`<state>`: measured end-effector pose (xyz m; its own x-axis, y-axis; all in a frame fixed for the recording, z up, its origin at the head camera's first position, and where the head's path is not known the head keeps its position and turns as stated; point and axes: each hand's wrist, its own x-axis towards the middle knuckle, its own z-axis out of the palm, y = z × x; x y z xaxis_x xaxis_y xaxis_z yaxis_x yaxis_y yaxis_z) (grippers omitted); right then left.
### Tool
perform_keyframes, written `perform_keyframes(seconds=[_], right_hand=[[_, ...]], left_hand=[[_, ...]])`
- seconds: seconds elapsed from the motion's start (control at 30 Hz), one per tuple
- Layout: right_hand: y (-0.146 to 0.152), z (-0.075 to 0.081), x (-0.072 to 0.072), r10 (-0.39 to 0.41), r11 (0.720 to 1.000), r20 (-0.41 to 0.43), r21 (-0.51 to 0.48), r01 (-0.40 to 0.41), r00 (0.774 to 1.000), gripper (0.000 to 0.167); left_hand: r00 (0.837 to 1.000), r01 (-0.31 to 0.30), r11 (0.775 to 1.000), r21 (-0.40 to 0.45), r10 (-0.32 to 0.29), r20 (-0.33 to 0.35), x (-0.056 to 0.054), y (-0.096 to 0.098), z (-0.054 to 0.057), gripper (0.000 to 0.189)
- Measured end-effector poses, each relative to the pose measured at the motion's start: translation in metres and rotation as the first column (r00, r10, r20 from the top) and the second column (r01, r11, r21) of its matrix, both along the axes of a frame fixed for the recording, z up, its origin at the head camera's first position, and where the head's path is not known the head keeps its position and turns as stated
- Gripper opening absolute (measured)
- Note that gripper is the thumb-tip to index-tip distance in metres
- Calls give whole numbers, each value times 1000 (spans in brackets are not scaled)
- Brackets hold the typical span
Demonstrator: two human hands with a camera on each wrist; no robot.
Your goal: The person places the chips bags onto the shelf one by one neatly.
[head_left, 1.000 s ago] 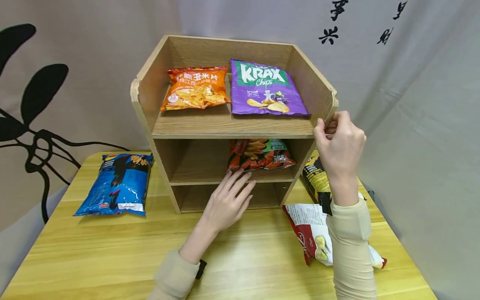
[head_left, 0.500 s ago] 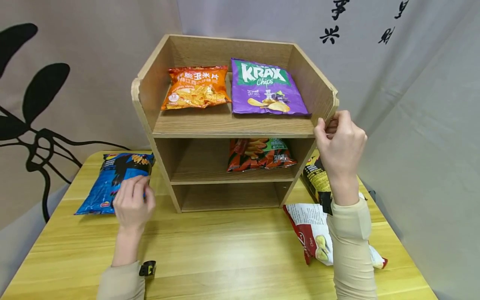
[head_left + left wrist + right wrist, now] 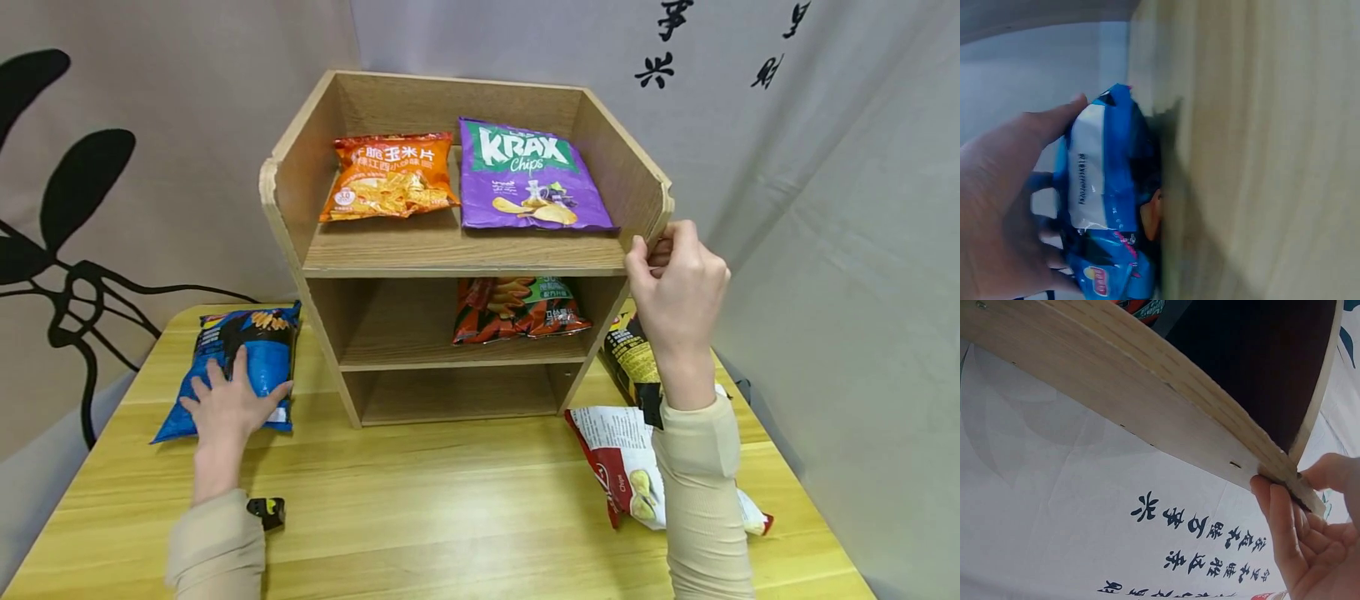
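My left hand (image 3: pixel 228 406) is spread over a blue chip bag (image 3: pixel 272 354) lying on the table left of a wooden shelf (image 3: pixel 465 257). In the left wrist view the thumb and fingers are at the blue bag's upper side, fingers parted. My right hand (image 3: pixel 678 283) pinches the front edge of the shelf's right side panel, thumb inside and fingers outside, as the right wrist view also shows. On the top tier lie an orange corn-chip bag (image 3: pixel 390 179) and a purple Krax chip bag (image 3: pixel 532 179). A red chip bag (image 3: pixel 517 308) sits at the right of the middle tier.
Right of the shelf, a black and yellow bag (image 3: pixel 633 354) and a white and red chip bag (image 3: pixel 626 467) lie on the wooden table (image 3: pixel 450 517), partly behind the right forearm. A pale curtain (image 3: pixel 480 37) with black characters hangs close behind.
My left hand has moved left from the middle tier's front to the blue bag, spreading its fingers over it. The blue bag has shifted slightly. My right hand stays on the side panel.
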<state>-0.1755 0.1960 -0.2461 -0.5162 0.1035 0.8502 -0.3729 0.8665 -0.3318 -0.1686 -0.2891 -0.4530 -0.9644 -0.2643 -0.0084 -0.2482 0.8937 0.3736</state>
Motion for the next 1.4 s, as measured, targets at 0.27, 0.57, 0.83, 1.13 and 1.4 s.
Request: perform_keyframes(seconds=[0.27,0.57,0.83,1.13,1.4], right_hand=[[-1,0,0,5,1000,-5,-5,-5,1000,22],[0,0,0,10,1000,0,0,-10,1000,21],[0,0,0,3,1000,0,2,-3,1000,22],[-2,0,0,-1,1000,10,-7,1,1000,22],[-1,-1,0,-4,1000,3,-15,4,1000,22]], left_hand=[[1000,-26,1000,8,26,-9,-1,1,-1,95],[998,3,1000,-14,-4,-56,6,1,3,86],[999,34,999,37,-33,-32,14,0,18,80],[999,36,992,123,-36,-1,28,1,25,80],[997,69,983,172,-75,28,37,2,30,81]])
